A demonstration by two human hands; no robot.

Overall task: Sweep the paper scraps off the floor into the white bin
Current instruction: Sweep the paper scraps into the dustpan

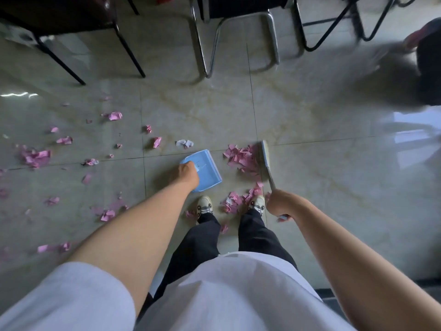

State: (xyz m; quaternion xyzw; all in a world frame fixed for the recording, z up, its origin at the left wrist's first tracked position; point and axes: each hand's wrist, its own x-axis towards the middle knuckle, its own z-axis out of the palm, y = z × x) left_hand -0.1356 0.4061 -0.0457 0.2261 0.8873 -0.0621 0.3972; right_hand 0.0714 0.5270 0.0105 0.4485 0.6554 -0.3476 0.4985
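My left hand (185, 174) grips the handle of a light blue dustpan (206, 168) that rests on the tiled floor in front of my feet. My right hand (279, 203) grips the handle of a small brush (266, 158), whose head stands just right of a heap of pink paper scraps (243, 158). That heap lies between the brush and the dustpan. More pink scraps (35, 157) are scattered over the floor to the left, and some lie around my shoes (232, 201). No white bin is in view.
Black and chrome chair legs (210, 46) stand along the far side of the floor. A dark table leg (128, 51) is at the far left. A blurred dark shape (427, 75) sits at the far right.
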